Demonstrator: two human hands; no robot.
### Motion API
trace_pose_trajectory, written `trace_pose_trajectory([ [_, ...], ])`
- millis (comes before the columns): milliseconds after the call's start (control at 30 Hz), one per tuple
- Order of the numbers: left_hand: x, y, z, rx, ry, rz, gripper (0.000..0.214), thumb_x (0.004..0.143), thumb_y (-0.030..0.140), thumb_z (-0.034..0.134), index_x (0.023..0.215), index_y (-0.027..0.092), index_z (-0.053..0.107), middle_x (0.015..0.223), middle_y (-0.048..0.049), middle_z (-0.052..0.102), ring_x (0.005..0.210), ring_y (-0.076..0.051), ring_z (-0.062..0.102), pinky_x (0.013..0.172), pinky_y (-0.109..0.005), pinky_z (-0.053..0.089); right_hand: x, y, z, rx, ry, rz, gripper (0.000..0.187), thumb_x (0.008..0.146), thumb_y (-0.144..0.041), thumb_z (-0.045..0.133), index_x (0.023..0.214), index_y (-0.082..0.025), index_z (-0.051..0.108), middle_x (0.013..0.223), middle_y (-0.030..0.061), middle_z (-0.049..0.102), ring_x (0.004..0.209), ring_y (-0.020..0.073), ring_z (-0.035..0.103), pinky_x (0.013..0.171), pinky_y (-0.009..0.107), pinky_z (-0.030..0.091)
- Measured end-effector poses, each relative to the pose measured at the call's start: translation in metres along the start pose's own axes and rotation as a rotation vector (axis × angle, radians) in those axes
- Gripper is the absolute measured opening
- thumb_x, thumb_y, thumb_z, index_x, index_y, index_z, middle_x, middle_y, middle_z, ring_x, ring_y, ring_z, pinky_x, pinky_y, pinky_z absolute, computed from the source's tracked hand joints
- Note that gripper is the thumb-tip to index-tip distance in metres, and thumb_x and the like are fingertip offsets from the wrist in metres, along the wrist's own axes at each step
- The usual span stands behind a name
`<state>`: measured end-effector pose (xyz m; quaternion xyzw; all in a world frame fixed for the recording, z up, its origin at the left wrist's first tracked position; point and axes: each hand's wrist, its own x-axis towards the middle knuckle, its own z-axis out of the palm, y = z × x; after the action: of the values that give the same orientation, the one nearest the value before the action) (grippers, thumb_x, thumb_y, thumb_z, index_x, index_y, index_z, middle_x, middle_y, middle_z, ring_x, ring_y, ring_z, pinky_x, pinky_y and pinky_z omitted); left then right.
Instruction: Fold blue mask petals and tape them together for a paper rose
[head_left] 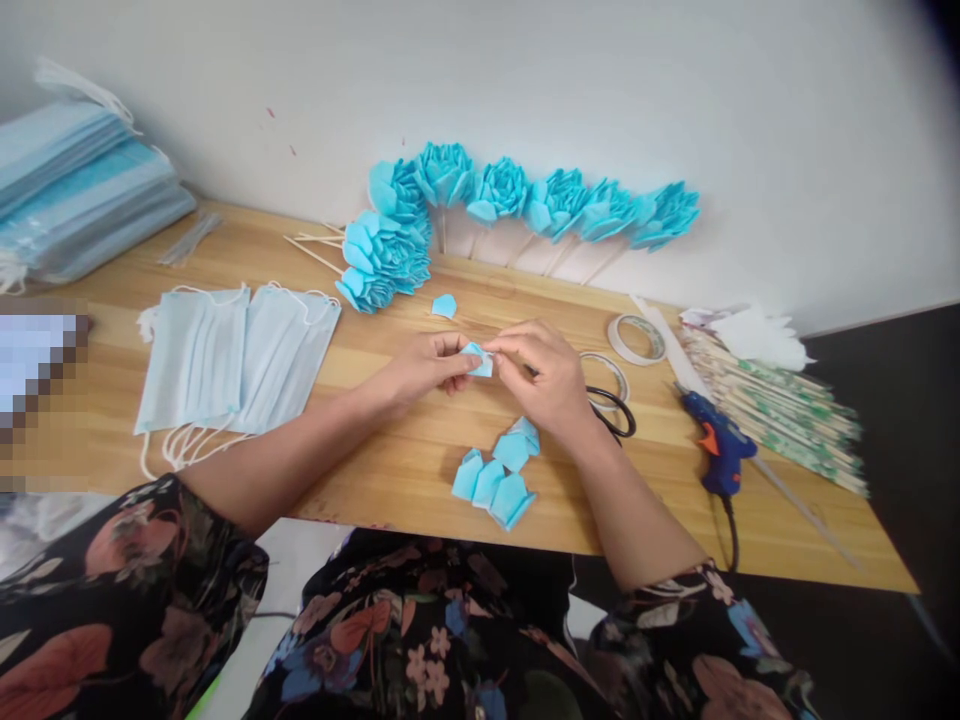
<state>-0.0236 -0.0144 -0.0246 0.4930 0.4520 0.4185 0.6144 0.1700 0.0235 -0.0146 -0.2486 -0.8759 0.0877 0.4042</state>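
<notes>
A small light-blue petal piece (480, 362) is held over the middle of the table between my two hands. My left hand (431, 368) pinches its left side between thumb and fingers. From the right, the thumb and fingertips of my right hand (541, 368) close on its upper right edge. Behind them one loose blue petal (444, 306) lies flat on the wood. Closer to me are several blue petals (489, 486), some overlapping, with a folded pair (517, 444) just above them. Scissors with black handles (613, 412) lie partly hidden by my right hand.
Blue flowers on sticks (501, 190) line the wall. Face masks (225, 355) lie at left, near a packed mask stack (82, 200). At right are tape rolls (636, 339), a blue glue gun (721, 445) with a cord, and wrapped chopsticks (787, 415). The table's front edge (450, 535) is close to me.
</notes>
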Motion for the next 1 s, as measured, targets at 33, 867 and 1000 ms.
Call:
trace_pose_trajectory([
  [33, 0.0000, -0.0001, 0.0001, -0.006, 0.003, -0.001, 0.025, 0.077, 0.038, 0.070, 0.074, 0.016, 0.058, 0.061, 0.0023, 0.059, 0.055, -0.008, 0.053, 0.054, -0.022, 0.039, 0.0000, 0.0005, 0.0003, -0.007, 0.007, -0.013, 0.020, 0.092, -0.012, 0.059, 0.100, -0.025, 0.073, 0.095, 0.0049, 0.075, 0.089, 0.0202, 0.069, 0.079, 0.038, 0.055],
  [867, -0.0008, 0.0008, 0.0016, -0.246, -0.019, -0.021, 0.031, 0.076, 0.038, 0.079, 0.081, 0.015, 0.058, 0.067, 0.0029, 0.059, 0.057, -0.008, 0.054, 0.060, -0.023, 0.042, -0.0025, 0.0061, 0.0016, -0.051, 0.023, -0.081, 0.039, 0.091, -0.005, 0.053, 0.108, -0.029, 0.079, 0.096, 0.0045, 0.075, 0.087, 0.0192, 0.066, 0.077, 0.037, 0.054],
  [1000, -0.0007, 0.0007, 0.0013, -0.240, -0.014, -0.022, 0.032, 0.076, 0.039, 0.079, 0.080, 0.015, 0.058, 0.067, 0.0033, 0.058, 0.057, -0.008, 0.054, 0.059, -0.022, 0.041, -0.0028, 0.0065, 0.0022, -0.065, 0.028, -0.079, 0.038, 0.092, -0.006, 0.053, 0.107, -0.030, 0.079, 0.097, 0.0038, 0.075, 0.087, 0.0189, 0.066, 0.077, 0.036, 0.054],
])
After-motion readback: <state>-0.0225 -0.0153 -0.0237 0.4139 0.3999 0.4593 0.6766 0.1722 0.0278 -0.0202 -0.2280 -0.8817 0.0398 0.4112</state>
